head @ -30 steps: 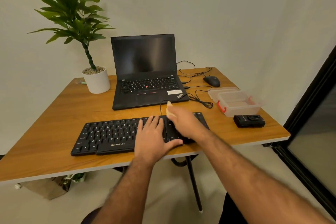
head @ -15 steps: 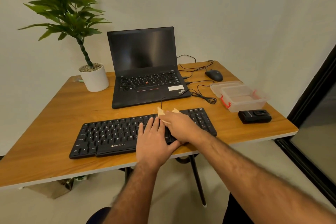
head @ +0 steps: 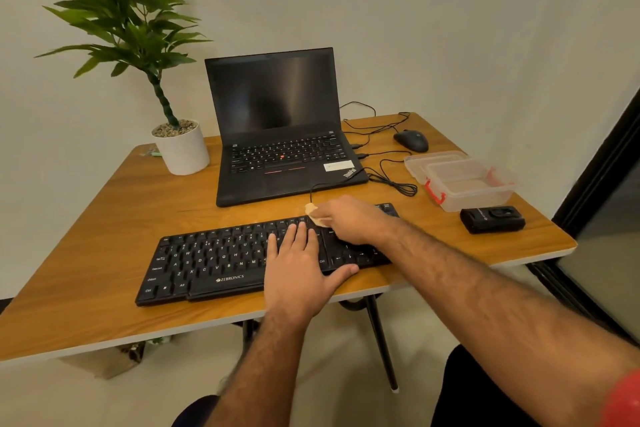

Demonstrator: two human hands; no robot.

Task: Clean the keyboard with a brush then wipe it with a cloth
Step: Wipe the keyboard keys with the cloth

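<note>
I see my right hand [head: 349,220] with its grip curled round a small beige cloth [head: 313,213] on the black keyboard's [head: 214,258] upper edge, centre frame. My left hand [head: 299,274] lies flat, fingers straight, pressing the keys just beside it. The keyboard sits near the table's [head: 104,225] front edge, with a laptop [head: 277,135] behind it.

Both forearms bare, hairy, no sleeves to elbow. Red band/cuff [head: 623,402] at R arm's upper edge, blurred, maybe sleeve. Dark trousers [head: 485,392].
</note>
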